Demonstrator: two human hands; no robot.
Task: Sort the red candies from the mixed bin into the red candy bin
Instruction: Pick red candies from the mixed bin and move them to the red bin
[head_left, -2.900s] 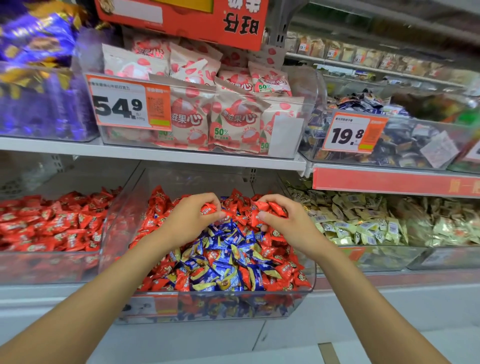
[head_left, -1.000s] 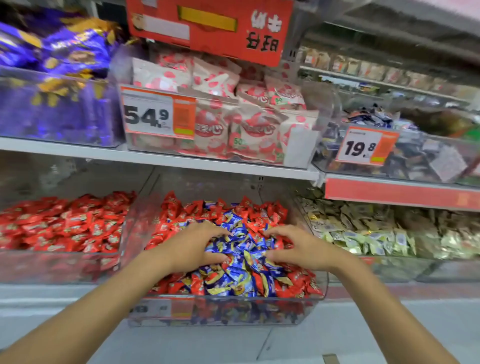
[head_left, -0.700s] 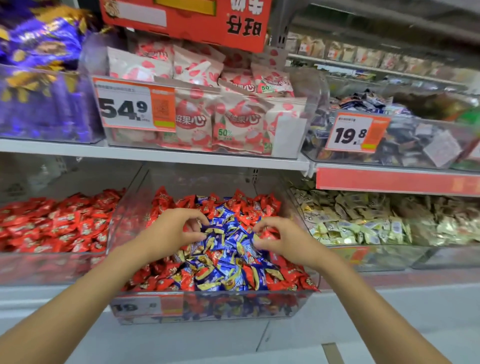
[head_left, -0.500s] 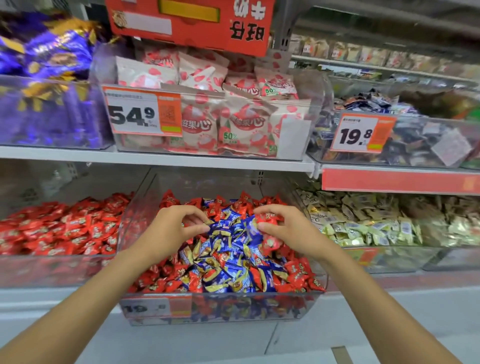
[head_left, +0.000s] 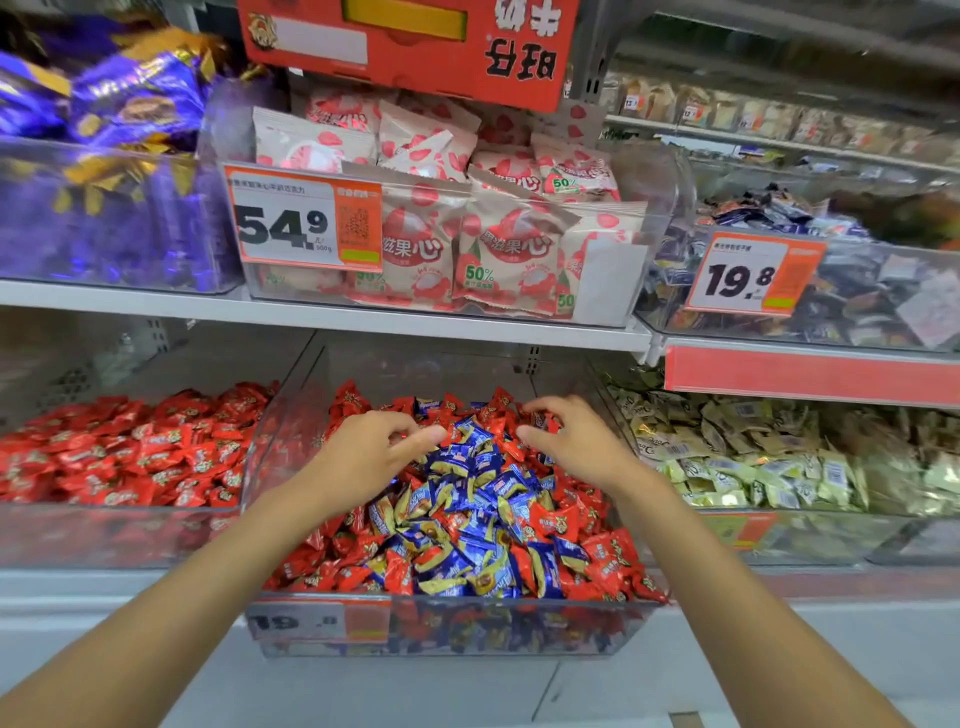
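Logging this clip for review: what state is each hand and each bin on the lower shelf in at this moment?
left hand: over the mixed bin, fingers curled; whether it holds a candy is unclear.
right hand: over the mixed bin, fingers bent down into the pile; grip unclear.
mixed bin: open-topped, heaped with red and blue candies.
red candy bin: open-topped, partly filled with red candies only.
pale candy bin: open-topped, partly filled, untouched.

Price tag (head_left: 304, 224), strawberry snack bags (head_left: 509, 244)
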